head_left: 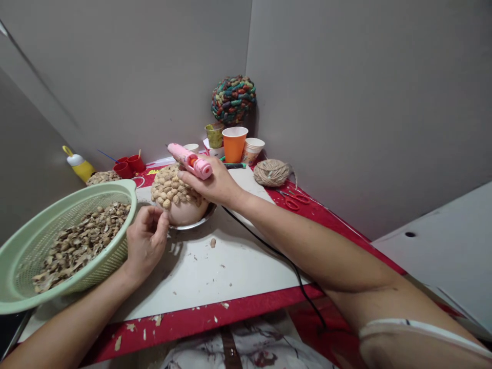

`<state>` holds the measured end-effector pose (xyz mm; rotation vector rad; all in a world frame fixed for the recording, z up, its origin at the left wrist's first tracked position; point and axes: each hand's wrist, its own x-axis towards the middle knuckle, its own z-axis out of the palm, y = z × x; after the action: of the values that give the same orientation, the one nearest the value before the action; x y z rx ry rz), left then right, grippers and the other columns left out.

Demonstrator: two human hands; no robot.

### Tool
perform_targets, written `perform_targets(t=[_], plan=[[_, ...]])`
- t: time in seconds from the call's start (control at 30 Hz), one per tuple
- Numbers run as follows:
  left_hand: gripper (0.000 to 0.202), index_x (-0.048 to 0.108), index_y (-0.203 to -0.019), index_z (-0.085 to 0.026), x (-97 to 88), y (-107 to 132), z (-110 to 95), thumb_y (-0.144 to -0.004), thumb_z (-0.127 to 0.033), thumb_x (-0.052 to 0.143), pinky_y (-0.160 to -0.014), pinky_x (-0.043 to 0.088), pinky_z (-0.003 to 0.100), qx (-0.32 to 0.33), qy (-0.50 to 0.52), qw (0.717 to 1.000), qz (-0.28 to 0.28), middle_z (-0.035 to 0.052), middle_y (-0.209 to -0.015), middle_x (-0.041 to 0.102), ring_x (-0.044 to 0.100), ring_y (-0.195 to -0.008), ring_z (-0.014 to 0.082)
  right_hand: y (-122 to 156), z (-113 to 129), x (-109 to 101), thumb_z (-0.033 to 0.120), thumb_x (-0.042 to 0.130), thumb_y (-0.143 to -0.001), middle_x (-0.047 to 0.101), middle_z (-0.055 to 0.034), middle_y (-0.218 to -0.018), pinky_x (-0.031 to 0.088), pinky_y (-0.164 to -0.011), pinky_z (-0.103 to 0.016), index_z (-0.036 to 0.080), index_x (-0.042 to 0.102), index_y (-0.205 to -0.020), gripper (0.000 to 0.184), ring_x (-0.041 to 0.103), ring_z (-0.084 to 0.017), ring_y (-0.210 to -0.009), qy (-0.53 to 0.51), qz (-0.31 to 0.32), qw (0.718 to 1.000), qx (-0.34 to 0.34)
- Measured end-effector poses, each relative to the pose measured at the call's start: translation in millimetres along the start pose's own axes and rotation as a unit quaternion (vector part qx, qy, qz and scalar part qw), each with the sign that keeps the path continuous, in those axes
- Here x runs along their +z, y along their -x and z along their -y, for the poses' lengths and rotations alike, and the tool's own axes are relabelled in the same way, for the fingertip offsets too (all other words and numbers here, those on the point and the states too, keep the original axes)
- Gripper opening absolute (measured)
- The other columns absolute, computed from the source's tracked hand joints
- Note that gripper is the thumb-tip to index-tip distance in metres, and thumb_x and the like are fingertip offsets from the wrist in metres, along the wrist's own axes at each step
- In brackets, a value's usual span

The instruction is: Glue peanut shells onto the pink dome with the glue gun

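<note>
My right hand [215, 184] is closed round a pink glue gun [189, 160], its nozzle aimed left over a round ball [177, 197] partly covered in peanut shells. The ball rests in a shallow metal dish [203, 219] on a white board [215, 266]. My left hand [148, 238] is closed in a pinch just below the ball's left side, its fingertips touching the ball; what they hold is too small to make out. The gun's black cord [277, 253] trails toward me off the table's front edge.
A green colander [23, 266] of peanut shells stands at the left. At the back are red cups [130, 165], a yellow bottle [79, 165], an orange cup [234, 143], paper cups [252, 149], a multicoloured shell ball [233, 100], twine [271, 172] and red scissors [294, 200]. Grey walls close the corner.
</note>
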<state>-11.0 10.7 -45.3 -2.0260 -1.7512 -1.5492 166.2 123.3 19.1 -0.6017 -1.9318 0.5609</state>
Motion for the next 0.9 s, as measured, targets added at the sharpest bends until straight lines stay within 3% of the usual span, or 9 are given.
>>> perform_targets(t=[0.63, 0.9], plan=[[0.013, 0.057, -0.080, -0.020, 4.3, -9.7, -2.5, -0.091, -0.026, 0.059, -0.050, 0.041, 0.020, -0.006, 0.010, 1.000, -0.008, -0.0052, -0.061, 0.055, 0.049, -0.050, 0.0087, 4.2, -0.5, 2.5, 0.032, 0.060, -0.084, 0.056, -0.0025, -0.074, 0.046, -0.075, -0.033, 0.023, 0.042, -0.069, 0.025, 0.053, -0.019, -0.075, 0.015, -0.002, 1.000, -0.002], [0.017, 0.061, -0.087, -0.019, 2.0, -7.2, -0.3, -0.097, -0.028, 0.051, -0.055, 0.043, 0.024, -0.009, 0.019, 1.000, 0.014, -0.0027, -0.066, 0.056, 0.052, -0.056, 0.0115, 5.2, -1.8, 2.7, 0.031, 0.059, -0.083, 0.058, -0.0036, -0.076, 0.046, -0.076, -0.035, 0.023, 0.043, -0.071, 0.022, 0.054, -0.019, -0.074, 0.017, -0.006, 1.000, -0.011]])
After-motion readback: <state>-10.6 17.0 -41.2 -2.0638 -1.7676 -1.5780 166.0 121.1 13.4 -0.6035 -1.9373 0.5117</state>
